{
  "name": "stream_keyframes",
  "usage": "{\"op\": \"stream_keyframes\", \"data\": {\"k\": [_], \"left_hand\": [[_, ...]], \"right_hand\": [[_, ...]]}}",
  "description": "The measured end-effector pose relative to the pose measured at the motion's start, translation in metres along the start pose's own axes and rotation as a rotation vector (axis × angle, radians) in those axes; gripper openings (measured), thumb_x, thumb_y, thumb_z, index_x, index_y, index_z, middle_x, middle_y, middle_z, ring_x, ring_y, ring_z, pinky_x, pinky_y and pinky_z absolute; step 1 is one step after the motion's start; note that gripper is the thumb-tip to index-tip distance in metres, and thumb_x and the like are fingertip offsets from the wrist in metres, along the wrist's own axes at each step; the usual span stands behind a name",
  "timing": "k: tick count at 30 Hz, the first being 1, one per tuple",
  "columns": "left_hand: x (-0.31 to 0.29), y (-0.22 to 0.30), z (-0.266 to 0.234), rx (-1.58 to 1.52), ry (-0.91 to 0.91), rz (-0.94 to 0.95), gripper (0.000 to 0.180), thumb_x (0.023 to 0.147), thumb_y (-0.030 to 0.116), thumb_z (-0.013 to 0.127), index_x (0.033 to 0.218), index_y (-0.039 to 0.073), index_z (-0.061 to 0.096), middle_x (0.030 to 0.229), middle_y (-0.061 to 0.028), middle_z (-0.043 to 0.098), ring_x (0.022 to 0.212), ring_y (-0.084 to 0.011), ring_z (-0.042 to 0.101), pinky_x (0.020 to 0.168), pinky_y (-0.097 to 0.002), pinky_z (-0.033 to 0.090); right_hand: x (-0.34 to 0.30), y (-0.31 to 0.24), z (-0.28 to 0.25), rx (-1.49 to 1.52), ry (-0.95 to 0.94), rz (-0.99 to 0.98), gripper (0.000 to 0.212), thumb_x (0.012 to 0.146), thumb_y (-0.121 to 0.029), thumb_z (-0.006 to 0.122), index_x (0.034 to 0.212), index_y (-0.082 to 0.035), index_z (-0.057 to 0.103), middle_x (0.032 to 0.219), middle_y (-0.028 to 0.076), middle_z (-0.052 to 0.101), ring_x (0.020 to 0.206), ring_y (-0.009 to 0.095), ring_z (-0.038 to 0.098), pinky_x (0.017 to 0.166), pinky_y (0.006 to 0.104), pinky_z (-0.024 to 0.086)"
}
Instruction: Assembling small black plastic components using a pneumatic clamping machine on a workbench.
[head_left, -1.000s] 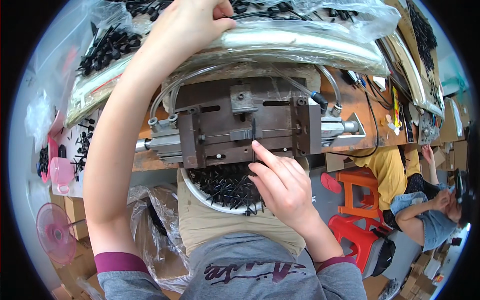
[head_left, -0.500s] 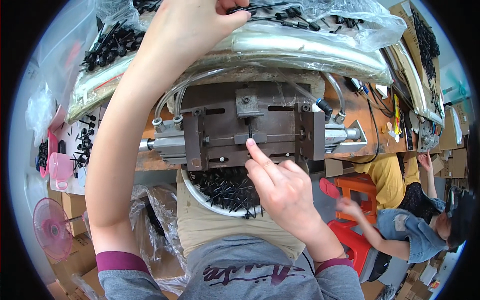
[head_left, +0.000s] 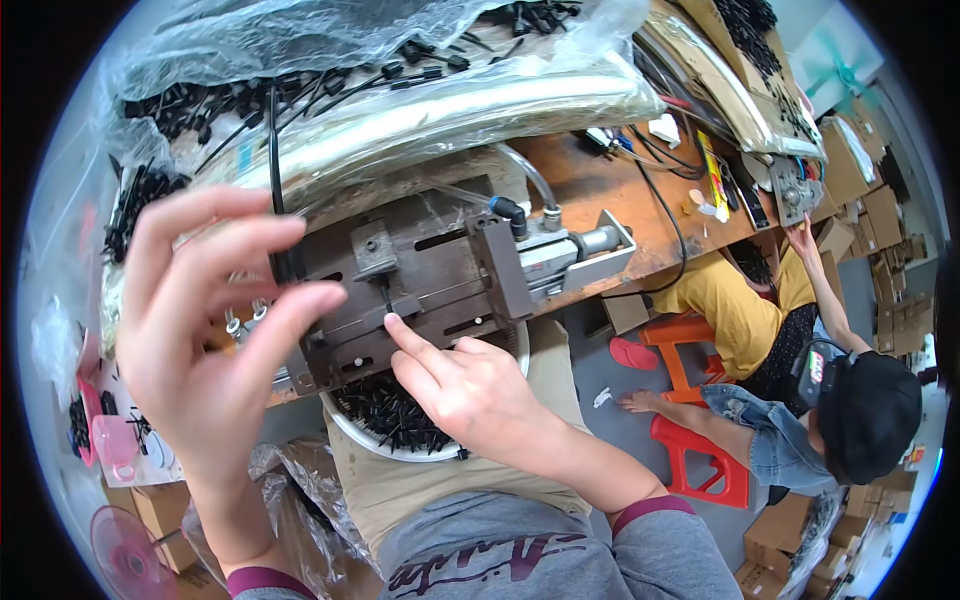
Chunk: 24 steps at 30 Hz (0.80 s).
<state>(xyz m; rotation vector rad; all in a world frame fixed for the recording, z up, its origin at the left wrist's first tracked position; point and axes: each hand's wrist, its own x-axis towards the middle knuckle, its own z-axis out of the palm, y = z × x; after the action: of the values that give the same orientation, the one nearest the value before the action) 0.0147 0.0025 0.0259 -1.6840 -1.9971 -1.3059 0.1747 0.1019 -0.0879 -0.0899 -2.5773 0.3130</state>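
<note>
My left hand [head_left: 195, 330] is raised at the left of the brown metal fixture [head_left: 440, 240]. Its fingers and thumb are curled about a slim black part [head_left: 276, 170], which stands upright with a thin stem on top and a thicker lower end. The exact contact is partly hidden by the fingers. My right hand [head_left: 465, 395] has its index fingertip on the small grey block [head_left: 388, 312] in the middle of the fixture; the other fingers are bent. A thin black pin [head_left: 386, 292] runs from that block toward the metal clamp piece [head_left: 374, 246] behind it.
Black parts [head_left: 400, 70] lie heaped under clear plastic behind the fixture. A white tub [head_left: 445, 453] full of black pieces sits below its front edge. An air cylinder [head_left: 560, 255] with hoses juts out at the right. Farther right, a co-worker sits near red stools [head_left: 705, 460].
My left hand has come back from the heap of black parts and now holds one up beside the fixture. My right fingertip stays at the grey block. The whole view has turned.
</note>
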Motion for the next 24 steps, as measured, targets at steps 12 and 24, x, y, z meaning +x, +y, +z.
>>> {"op": "stream_keyframes", "data": {"k": [12,24], "left_hand": [[-0.057,0.02,0.012,-0.054,-0.098,-0.101,0.033,0.064,-0.002,0.083,0.095,-0.001,0.072,0.119,-0.0201,0.059,0.081,-0.0203,0.068,0.071,-0.0294,0.056],[-0.109,0.008,0.051,-0.023,-0.118,-0.127,0.03,0.066,-0.004,0.079,0.094,-0.003,0.07,0.121,-0.0218,0.062,0.072,-0.0175,0.068,0.063,-0.0278,0.056]], "right_hand": [[-0.048,0.005,0.003,0.505,0.073,0.045,0.031,0.073,-0.022,0.076,0.096,-0.003,0.065,0.117,0.013,0.063,0.08,0.024,0.065,0.069,0.0327,0.052],[-0.065,0.011,0.003,0.473,0.246,0.098,0.021,0.07,-0.005,0.079,0.088,-0.002,0.069,0.09,0.009,0.071,0.06,0.018,0.063,0.052,0.0269,0.046]]}}
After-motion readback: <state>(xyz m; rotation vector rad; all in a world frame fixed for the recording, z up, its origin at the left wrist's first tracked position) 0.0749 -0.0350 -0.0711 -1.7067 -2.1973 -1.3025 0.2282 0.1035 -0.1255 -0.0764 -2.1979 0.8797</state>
